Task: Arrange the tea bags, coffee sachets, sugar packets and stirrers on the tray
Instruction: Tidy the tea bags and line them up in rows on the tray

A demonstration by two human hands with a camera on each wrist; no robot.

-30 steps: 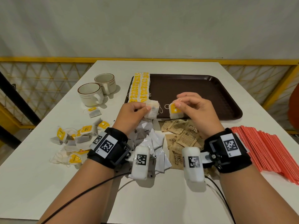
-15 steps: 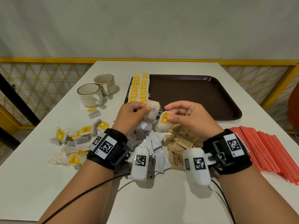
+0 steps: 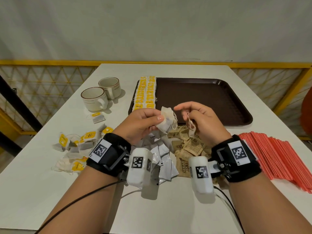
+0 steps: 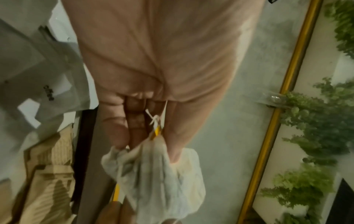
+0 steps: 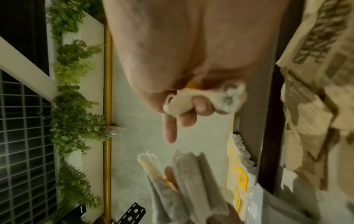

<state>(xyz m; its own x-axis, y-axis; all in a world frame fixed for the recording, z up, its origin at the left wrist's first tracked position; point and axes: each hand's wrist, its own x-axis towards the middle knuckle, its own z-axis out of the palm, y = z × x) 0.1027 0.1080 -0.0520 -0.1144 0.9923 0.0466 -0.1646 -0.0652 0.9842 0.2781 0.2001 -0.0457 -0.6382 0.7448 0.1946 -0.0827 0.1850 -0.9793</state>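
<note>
Just in front of the brown tray (image 3: pixel 211 102), my left hand (image 3: pixel 158 121) pinches a small bunch of tea bags (image 3: pixel 166 119) between thumb and fingers; the left wrist view shows that left hand (image 4: pixel 147 150) on the bunched bags (image 4: pixel 157 169). My right hand (image 3: pixel 189 115) has its lower fingers curled round one crumpled tea bag (image 3: pixel 191 128) and its forefinger stretched out. In the right wrist view that tea bag (image 5: pixel 184 104) lies under the curled fingers (image 5: pixel 201 106). Two rows of yellow-tagged tea bags (image 3: pixel 146 93) lie along the tray's left side.
Loose tea bags (image 3: pixel 76 146) lie scattered at the left, with two cups (image 3: pixel 101 97) behind them. White coffee sachets (image 3: pixel 162 156) and brown sugar packets (image 3: pixel 187 147) are piled under my wrists. Red stirrers (image 3: pixel 278 159) lie at the right.
My hands came together, then drew apart again. The right hand's tea bag went from a fingertip pinch into its curled fingers, and its forefinger has stretched out.
</note>
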